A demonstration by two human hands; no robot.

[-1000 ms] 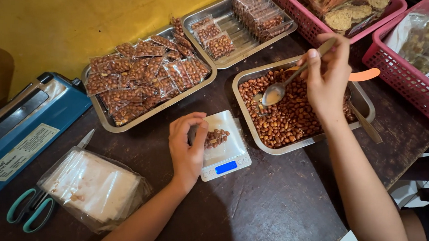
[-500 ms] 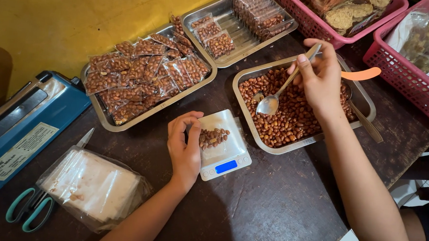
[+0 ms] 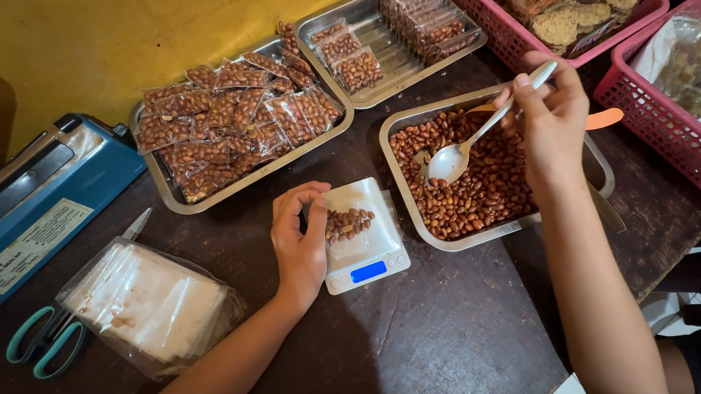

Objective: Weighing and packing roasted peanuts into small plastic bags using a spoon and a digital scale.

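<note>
My left hand point(image 3: 300, 236) holds a small clear bag of peanuts point(image 3: 348, 223) on a small white digital scale point(image 3: 364, 254) with a blue display. My right hand point(image 3: 552, 119) grips a metal spoon point(image 3: 479, 132) whose empty bowl hovers just over the loose peanuts in a steel tray point(image 3: 405, 128). An orange spoon handle point(image 3: 604, 117) sticks out from behind my right hand.
Two more steel trays, one point(image 3: 169, 189) and another point(image 3: 327, 15), hold sealed peanut packets. A blue heat sealer point(image 3: 27, 199) sits at left, with a stack of clear bags point(image 3: 145, 302) and teal scissors point(image 3: 41, 341) in front. Pink baskets point(image 3: 670, 101) with snacks stand at right.
The spoon has moved down from above the tray toward the loose peanuts. My left hand has stayed on the bag at the scale.
</note>
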